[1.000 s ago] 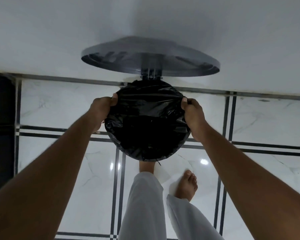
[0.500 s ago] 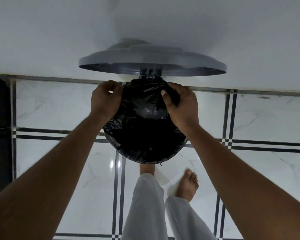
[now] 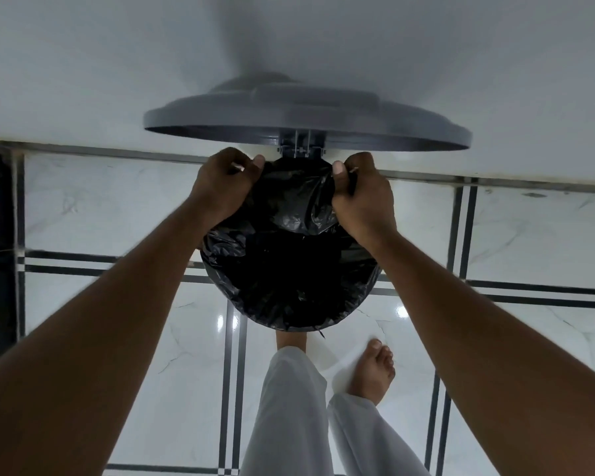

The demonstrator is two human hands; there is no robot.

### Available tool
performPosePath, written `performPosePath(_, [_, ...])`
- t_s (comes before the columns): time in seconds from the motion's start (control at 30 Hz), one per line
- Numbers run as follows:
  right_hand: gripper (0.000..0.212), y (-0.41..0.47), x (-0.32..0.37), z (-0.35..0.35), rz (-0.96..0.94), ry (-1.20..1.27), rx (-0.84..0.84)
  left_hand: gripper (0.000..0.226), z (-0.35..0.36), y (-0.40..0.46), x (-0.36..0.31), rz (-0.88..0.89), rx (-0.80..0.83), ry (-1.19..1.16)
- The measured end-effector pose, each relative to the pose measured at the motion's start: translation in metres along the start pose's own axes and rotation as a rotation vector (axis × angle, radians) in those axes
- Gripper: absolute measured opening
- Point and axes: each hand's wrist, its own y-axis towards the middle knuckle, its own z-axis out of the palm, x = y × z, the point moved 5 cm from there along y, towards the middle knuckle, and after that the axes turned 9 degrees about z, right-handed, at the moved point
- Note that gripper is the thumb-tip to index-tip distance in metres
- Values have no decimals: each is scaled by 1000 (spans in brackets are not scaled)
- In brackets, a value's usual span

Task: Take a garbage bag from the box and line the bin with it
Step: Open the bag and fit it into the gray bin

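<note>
1. Lining step: the bag [image 3: 289,269] sits in the bin [image 3: 375,269], its near edge already over the rim.
2. The left hand [image 3: 222,187] and right hand [image 3: 361,197] pinch its far edge by the lid [image 3: 306,121] hinge.
3. Next, I judge: stretch that edge over the back rim.

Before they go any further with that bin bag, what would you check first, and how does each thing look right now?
1. Lid up, clear of the opening: ok.
2. Left hand grips the garbage bag: ok.
3. Right hand pinches the bag's edge: ok.
4. Bag folded over the near rim: ok.
5. Bag over the far rim by the hinge: not ok, bunched.
6. Bag reaches the bin's bottom: cannot tell.
</note>
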Motion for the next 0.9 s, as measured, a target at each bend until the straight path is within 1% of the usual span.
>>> performPosePath(0.03, [37, 1, -1, -1, 8, 11, 27, 40, 0, 1, -1, 13, 20, 5])
performPosePath(0.1, [39, 3, 0, -2, 20, -10, 85, 51, 3, 2, -5, 13, 80, 28])
performPosePath(0.2, [51, 6, 7, -1, 34, -92, 149, 61, 5, 5, -5, -39, 130, 18])
performPosePath(0.3, [52, 6, 10, -1, 0, -143, 147, 57, 3, 8, -3, -46, 132, 13])
performPosePath(0.37, [44, 6, 6, -1, 30, -69, 154, 49, 1, 8, -5, -59, 142, 26])
performPosePath(0.43, [39, 7, 5, 0, 66, -38, 194, 52, 1, 10, -8, -72, 177, 43])
performPosePath(0.57, [53, 13, 8, 2, 57, -149, 259, 62, 0, 14, -5, -143, 216, -5])
performPosePath(0.63, [55, 15, 9, 2, 59, -176, 271, 64, 0, 14, -7, -161, 228, -28])
performPosePath(0.8, [53, 13, 10, 1, 63, -212, 269, 54, -2, 25, -11, -160, 236, 70])
performPosePath(0.83, [54, 13, 10, 0, 74, -189, 270, 52, -2, 24, -12, -134, 250, 41])
performPosePath(0.9, [52, 12, 10, -8, 104, -103, 258, 41, -6, 17, -8, -125, 233, -108])
